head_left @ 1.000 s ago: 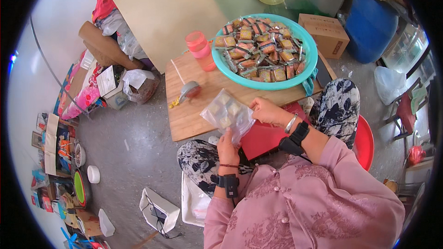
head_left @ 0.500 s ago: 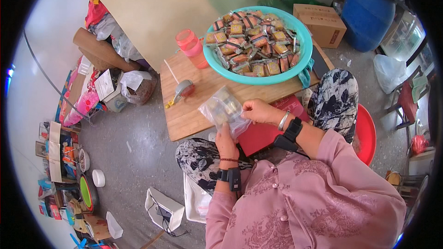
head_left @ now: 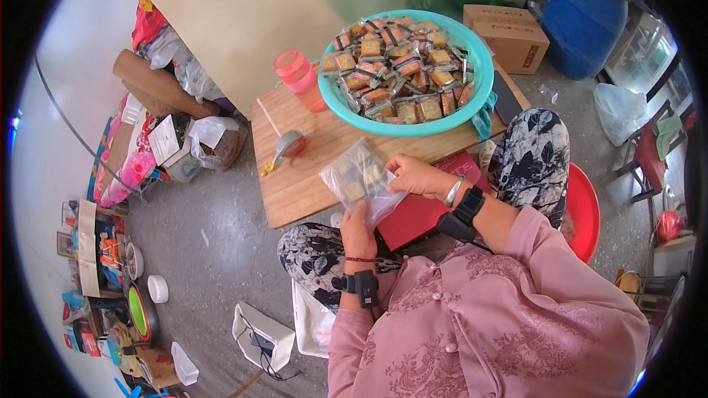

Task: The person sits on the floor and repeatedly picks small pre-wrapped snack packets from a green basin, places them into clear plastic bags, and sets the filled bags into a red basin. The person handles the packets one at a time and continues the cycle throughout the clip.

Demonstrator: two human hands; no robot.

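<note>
Left hand (head_left: 358, 231): pointing forward, thumb and fingers closed in a pinch, just short of the table's (head_left: 286, 208) near edge.
Right hand (head_left: 415, 176): fingertips pointing left, thumb and fingers pinched, above that edge.
Left forearm (head_left: 349, 300): reaching forward, wrist nearly straight.
Right forearm (head_left: 495, 227): slanting inward and forward.
Knees (head_left: 532, 146): two, bent, spread apart.

Clear plastic bag (head_left: 360, 179), yellowish squarish pieces (head_left: 355, 191) inside, slanted
</note>
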